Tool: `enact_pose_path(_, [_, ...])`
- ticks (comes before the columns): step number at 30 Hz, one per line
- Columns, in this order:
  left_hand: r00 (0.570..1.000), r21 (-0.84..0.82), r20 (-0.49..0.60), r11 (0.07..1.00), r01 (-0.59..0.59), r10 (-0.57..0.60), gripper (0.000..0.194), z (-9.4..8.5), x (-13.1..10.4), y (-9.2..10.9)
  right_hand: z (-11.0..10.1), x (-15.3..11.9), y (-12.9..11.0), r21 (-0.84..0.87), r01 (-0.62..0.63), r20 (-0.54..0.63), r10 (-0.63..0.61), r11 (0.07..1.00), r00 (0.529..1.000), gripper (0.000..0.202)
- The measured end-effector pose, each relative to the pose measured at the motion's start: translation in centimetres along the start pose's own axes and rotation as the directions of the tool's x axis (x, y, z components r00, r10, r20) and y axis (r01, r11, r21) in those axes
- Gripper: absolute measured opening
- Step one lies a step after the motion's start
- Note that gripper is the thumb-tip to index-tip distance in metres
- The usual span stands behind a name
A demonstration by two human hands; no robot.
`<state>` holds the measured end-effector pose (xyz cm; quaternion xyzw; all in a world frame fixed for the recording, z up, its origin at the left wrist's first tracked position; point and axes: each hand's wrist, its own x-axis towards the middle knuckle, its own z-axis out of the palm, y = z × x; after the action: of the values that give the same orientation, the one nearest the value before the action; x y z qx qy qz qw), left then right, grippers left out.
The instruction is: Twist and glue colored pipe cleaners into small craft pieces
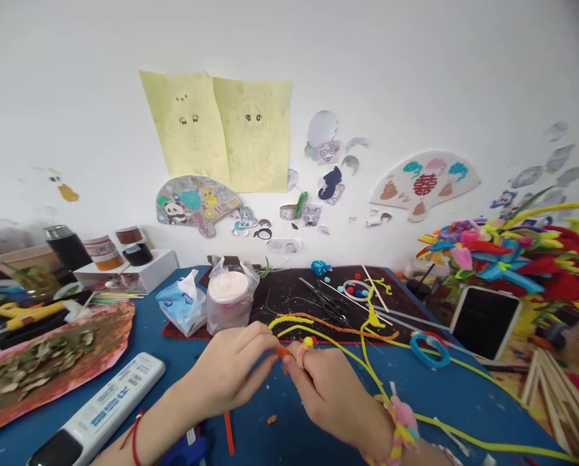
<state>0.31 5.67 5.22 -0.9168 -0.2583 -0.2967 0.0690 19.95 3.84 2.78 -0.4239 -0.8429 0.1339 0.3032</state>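
Observation:
My left hand and my right hand meet above the blue table, fingertips pinched on a short orange pipe cleaner. Most of it is hidden by the fingers. A fuzzy yellow, pink and red ring sits on a finger of my right hand, and a pink and yellow fuzzy bracelet circles that wrist. Just beyond the hands lie yellow pipe cleaners and a long orange pipe cleaner. Black-handled scissors rest on the dark mat behind them.
To the left are a tissue pack, a bagged tub and a long white device. On the right stand a phone, a blue tape roll, wooden sticks and a bunch of pipe-cleaner flowers.

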Motion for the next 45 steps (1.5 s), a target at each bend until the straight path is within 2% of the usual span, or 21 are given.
enact_pose_path(5, [0.990, 0.260, 0.009, 0.955, -0.141, 0.144, 0.016, 0.4, -0.1, 0.1, 0.4, -0.2, -0.1, 0.029, -0.036, 0.024, 0.036, 0.999, 0.999, 0.037])
enact_pose_path(8, [0.985, 0.321, 0.049, 0.932, -0.170, 0.163, 0.018, 0.5, 0.0, 0.2, 0.5, -0.1, -0.3, 0.064, -0.069, 0.037, 0.067, 0.996, 0.997, 0.038])
enact_pose_path(11, [0.978, 0.369, 0.098, 0.905, -0.210, 0.187, 0.020, 0.9, 0.0, 0.2, 0.2, 0.1, -0.5, 0.215, -0.092, 0.087, 0.075, 0.972, 0.993, 0.037])
enact_pose_path(13, [0.980, 0.308, 0.030, 0.931, -0.198, 0.198, 0.021, 1.2, -0.1, 0.0, -0.1, 0.3, -0.6, 0.375, -0.124, 0.133, 0.079, 0.919, 0.988, 0.036])
enact_pose_path(15, [0.982, 0.158, -0.104, 0.978, -0.139, 0.157, 0.021, 1.3, -0.2, -0.1, -0.4, 0.5, -0.5, 0.504, -0.175, 0.167, 0.104, 0.846, 0.980, 0.037])
enact_pose_path(17, [0.974, 0.006, -0.216, 0.998, -0.067, 0.066, 0.019, 1.0, -0.4, -0.2, -0.5, 0.7, -0.4, 0.564, -0.215, 0.187, 0.130, 0.797, 0.974, 0.037])
enact_pose_path(19, [0.966, -0.050, -0.259, 0.998, -0.036, 0.022, 0.018, 0.7, -0.5, -0.1, -0.6, 0.8, -0.3, 0.578, -0.224, 0.189, 0.139, 0.785, 0.972, 0.037])
enact_pose_path(25, [0.971, 0.181, -0.125, 0.967, -0.179, 0.203, 0.012, 0.8, -0.5, 0.2, -0.8, 0.6, -0.7, 0.577, -0.185, 0.168, 0.106, 0.796, 0.980, 0.037])
enact_pose_path(29, [0.979, 0.187, -0.134, 0.974, -0.126, 0.153, 0.012, 1.3, -0.3, -0.2, -1.3, 0.4, -1.1, 0.551, -0.210, 0.185, 0.127, 0.807, 0.974, 0.034])
enact_pose_path(32, [0.989, 0.131, -0.116, 0.988, -0.080, 0.096, 0.013, 1.5, -0.1, -0.5, -1.5, 0.4, -1.3, 0.538, -0.203, 0.174, 0.128, 0.818, 0.976, 0.034])
enact_pose_path(35, [0.996, 0.039, -0.084, 0.999, 0.007, -0.003, 0.013, 1.6, -0.2, -0.7, -1.5, 0.4, -1.1, 0.537, -0.184, 0.167, 0.110, 0.823, 0.980, 0.034])
enact_pose_path(38, [0.988, -0.035, -0.096, 0.993, 0.114, -0.117, 0.012, 1.1, -0.3, -0.6, -1.2, 0.5, -0.9, 0.545, -0.178, 0.168, 0.101, 0.819, 0.981, 0.034])
enact_pose_path(40, [0.993, -0.066, -0.052, 0.992, 0.104, -0.107, 0.011, 0.7, -0.4, -0.6, -1.1, 0.5, -0.8, 0.549, -0.169, 0.167, 0.091, 0.819, 0.982, 0.034])
enact_pose_path(43, [0.999, -0.054, 0.047, 0.999, -0.003, 0.006, 0.012, 0.4, -0.5, -0.5, -1.1, 0.4, -0.9, 0.545, -0.156, 0.158, 0.082, 0.824, 0.984, 0.035])
enact_pose_path(45, [0.998, -0.022, 0.052, 0.999, -0.035, 0.037, 0.014, 0.5, -0.4, -0.5, -1.0, 0.3, -0.9, 0.541, -0.157, 0.154, 0.086, 0.826, 0.984, 0.034])
